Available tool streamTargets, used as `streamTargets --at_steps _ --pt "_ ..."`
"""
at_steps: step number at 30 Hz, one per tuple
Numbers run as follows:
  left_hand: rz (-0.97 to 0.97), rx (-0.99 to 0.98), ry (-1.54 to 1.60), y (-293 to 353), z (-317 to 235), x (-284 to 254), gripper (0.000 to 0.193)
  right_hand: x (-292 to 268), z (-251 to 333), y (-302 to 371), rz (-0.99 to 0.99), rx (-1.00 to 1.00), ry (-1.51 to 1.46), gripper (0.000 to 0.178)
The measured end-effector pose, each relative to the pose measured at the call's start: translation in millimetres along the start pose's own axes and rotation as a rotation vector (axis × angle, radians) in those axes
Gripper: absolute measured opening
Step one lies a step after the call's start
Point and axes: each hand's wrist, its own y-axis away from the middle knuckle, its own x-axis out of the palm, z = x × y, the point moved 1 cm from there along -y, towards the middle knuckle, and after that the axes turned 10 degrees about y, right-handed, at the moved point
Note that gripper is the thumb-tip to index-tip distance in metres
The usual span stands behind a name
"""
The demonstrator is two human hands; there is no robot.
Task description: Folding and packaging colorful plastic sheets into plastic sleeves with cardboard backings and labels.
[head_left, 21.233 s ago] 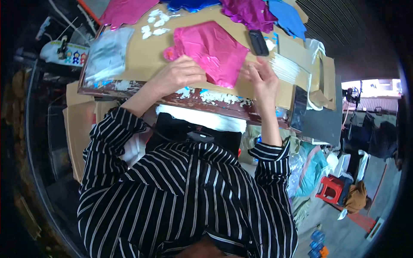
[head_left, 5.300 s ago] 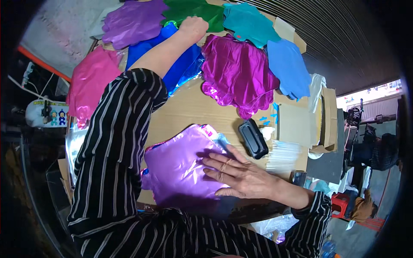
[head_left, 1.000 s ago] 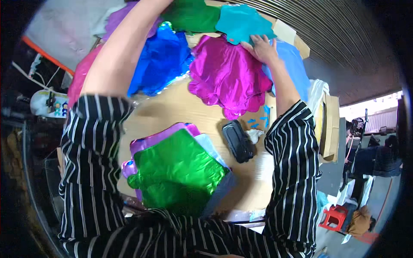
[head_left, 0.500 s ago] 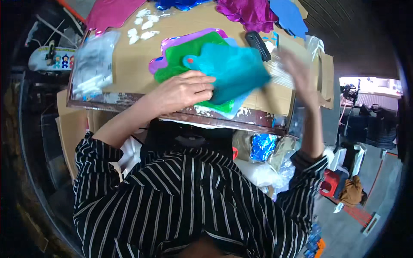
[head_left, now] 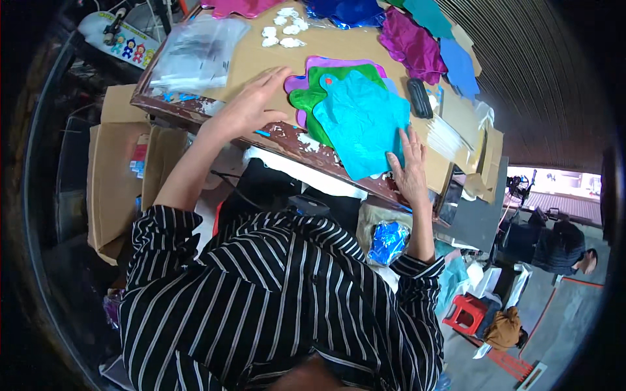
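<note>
Turquoise sheet [head_left: 363,120]: it's on top of the pile, just right of centre in the upper half of the frame, on the table [head_left: 254,55]. Its low corner reaches over the worn front edge.
Which way it points: the little tab with the red dot aims at the upper left. I read the long axis as running from there down to the lower right, but creases make that a bit loose.
Green sheet [head_left: 302,99] and purple sheet [head_left: 293,83]: both peek out from underneath, tabs to the left too. Looks to me like they're fanned so every colour shows, though that's my guess.
Left hand [head_left: 250,109]: I've got it spread wide at the pile's left, thumb well away from the fingers, nothing held. Fingertips are right by the purple tab; can't tell if they touch.
Right hand [head_left: 409,168]: fingers loosely apart, tips at the turquoise sheet's right edge. No pinch that I can see, so I'd say it's steadying or squaring that side.
Black case [head_left: 419,98] and white sticks [head_left: 445,138]: parked right of the pile, probably to be handy without crowding it.
</note>
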Motion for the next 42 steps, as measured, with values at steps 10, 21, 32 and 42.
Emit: streamTargets --at_steps 10,21,32,42 --pt "0.188 -0.151 0.235 -48.7 18.7 5.4 0.074 -6.3 -4.0 -34.9 0.056 -0.090 -0.094 0.056" --pt "-0.043 -0.122 -0.163 -46.0 -10.1 31.4 0.055 -10.9 -3.5 -40.1 0.051 -0.198 -0.090 0.056" --pt "-0.052 -0.486 -0.073 -70.5 12.2 34.2 0.039 -21.3 -31.3 -36.1 -0.050 0.076 -0.502 0.067" --pt "0.146 -0.190 0.112 -96.2 16.8 0.7 0.074 -13.7 -49.7 -75.7 -0.043 -0.052 -0.265 0.074"
